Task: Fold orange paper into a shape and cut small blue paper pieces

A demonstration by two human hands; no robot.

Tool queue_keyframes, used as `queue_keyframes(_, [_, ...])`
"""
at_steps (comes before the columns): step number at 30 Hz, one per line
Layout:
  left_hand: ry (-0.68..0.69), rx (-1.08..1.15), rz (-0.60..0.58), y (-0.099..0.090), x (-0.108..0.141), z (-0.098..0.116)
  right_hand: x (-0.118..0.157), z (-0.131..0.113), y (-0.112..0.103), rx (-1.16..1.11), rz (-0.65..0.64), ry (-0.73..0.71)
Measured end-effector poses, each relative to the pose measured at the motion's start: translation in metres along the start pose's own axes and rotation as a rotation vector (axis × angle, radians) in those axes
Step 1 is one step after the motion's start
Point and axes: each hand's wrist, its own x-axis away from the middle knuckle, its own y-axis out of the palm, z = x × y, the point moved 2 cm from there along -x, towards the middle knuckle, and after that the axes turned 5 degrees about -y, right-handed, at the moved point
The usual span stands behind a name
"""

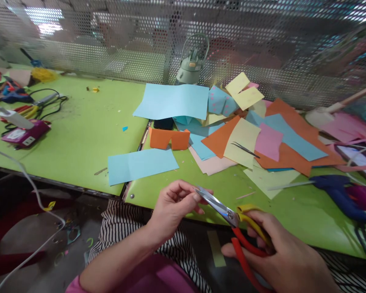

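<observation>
My right hand (280, 252) is wrapped round the handles of a pair of scissors (218, 205), one loop yellow and the other red. Their steel blades point up and left and look nearly closed. At the tips, my left hand (178, 203) has thumb and fingers pinched together; whatever they hold is too small or hidden to make out. Beyond my left hand lies a folded light blue sheet (142, 165). Behind that stands a folded orange paper piece (170, 139) with a notch cut in its lower edge.
Coloured paper sheets (271, 140) are heaped at the right, with tweezers (245, 149) on top. A blue glue gun (338, 195) lies at the right edge. A green bottle (189, 71) stands at the back. A purple power strip (27, 132) with cables sits at the left.
</observation>
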Motion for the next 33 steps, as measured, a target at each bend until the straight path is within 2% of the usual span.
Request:
queue_keyframes(6, [-0.001, -0.008, 0.014, 0.001, 0.000, 0.000, -0.001, -0.004, -0.004, -0.035, -0.003, 0.000])
queue_keyframes(11, [-0.087, 0.017, 0.101, 0.001, -0.001, 0.007, -0.004, -0.013, -0.005, -0.246, -0.154, 0.271])
queue_keyframes(15, [-0.164, 0.073, 0.153, 0.001, -0.002, 0.013, -0.007, -0.009, -0.002, -0.349, -0.126, 0.354])
queue_keyframes(18, [-0.194, 0.064, 0.159, 0.001, -0.003, 0.016, -0.011, -0.002, 0.000, -0.297, -0.135, 0.336])
queue_keyframes(24, [-0.205, 0.033, 0.164, 0.003, -0.005, 0.015, -0.016, -0.001, -0.002, -0.241, -0.242, 0.335])
queue_keyframes(33, [-0.159, -0.032, 0.157, 0.004, -0.006, 0.010, -0.016, 0.001, -0.003, -0.128, -0.195, 0.169])
